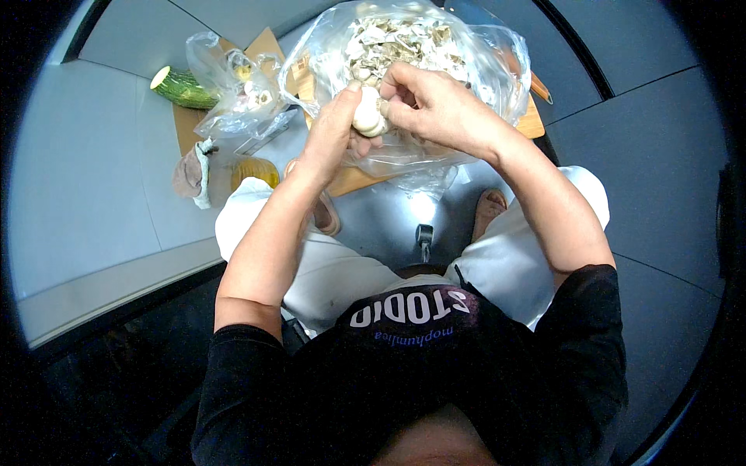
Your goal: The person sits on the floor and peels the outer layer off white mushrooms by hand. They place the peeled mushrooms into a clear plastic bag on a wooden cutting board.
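A whitish garlic bulb [367,113] is gripped in my left hand [332,128], with the thumb along its upper side and the fingers beneath. From the other side, my right hand [440,108] pinches the bulb's edge between thumb and curled fingers; its fingertips are partly hidden. Both hands are above the near part of a large clear plastic bag [495,70], which lies spread wide. Inside that bag is a heap of dry, papery garlic skins [402,43]. A wooden board [530,119] shows beneath the bag.
To the left lie a cut green squash [183,90] and a smaller clear bag [218,119] with garlic in it, over cardboard [185,131]. Nearer stand a container of yellow oil [256,170] and a brownish cloth [189,172]. An orange-brown handle [541,88] sticks out at right.
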`<state>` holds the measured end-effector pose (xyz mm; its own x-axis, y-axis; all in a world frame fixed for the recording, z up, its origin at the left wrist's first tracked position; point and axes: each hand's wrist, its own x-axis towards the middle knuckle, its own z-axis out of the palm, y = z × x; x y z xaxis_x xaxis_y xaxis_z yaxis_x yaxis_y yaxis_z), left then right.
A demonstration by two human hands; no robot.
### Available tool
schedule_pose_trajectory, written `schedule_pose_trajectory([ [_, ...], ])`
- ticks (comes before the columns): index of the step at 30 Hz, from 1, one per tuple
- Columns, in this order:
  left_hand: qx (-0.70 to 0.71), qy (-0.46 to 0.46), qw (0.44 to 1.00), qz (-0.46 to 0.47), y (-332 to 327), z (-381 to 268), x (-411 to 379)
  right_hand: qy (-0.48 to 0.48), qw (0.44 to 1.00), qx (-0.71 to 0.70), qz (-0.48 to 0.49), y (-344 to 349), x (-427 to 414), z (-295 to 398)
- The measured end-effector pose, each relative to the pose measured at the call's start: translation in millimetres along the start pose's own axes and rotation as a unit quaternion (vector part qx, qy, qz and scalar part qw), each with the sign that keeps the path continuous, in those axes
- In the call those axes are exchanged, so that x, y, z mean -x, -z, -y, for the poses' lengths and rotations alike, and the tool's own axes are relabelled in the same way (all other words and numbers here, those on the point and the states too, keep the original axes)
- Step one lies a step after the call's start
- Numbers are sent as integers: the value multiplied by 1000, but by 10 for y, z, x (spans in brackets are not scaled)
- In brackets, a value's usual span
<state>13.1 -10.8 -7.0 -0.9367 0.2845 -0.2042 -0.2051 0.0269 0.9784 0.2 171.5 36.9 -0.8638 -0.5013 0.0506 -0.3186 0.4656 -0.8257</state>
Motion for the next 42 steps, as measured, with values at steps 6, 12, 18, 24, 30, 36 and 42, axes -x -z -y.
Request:
schedule_pose_trajectory([
  [6,143,63,988,14,-11,-90,12,13,1000,-19,10,63,-38,-66],
  [12,292,102,949,66,46,-166,-27,91,996,4,-9,75,-12,1],
  [18,243,93,964,61,6,-106,-35,151,986,67,-24,-80,1,-2],
  [24,308,46,929,198,123,-36,-73,71,994,42,-75,-43,-48,-10],
  [30,295,8,949,115,11,-140,-38,-25,993,-34,-110,-82,-39,-31],
  [36,284,-25,948,139,51,-121,-45,-23,993,-70,-95,-84,-24,-16],
  [42,268,-18,956,121,88,-113,-41,18,999,3,-51,46,-32,-35],
])
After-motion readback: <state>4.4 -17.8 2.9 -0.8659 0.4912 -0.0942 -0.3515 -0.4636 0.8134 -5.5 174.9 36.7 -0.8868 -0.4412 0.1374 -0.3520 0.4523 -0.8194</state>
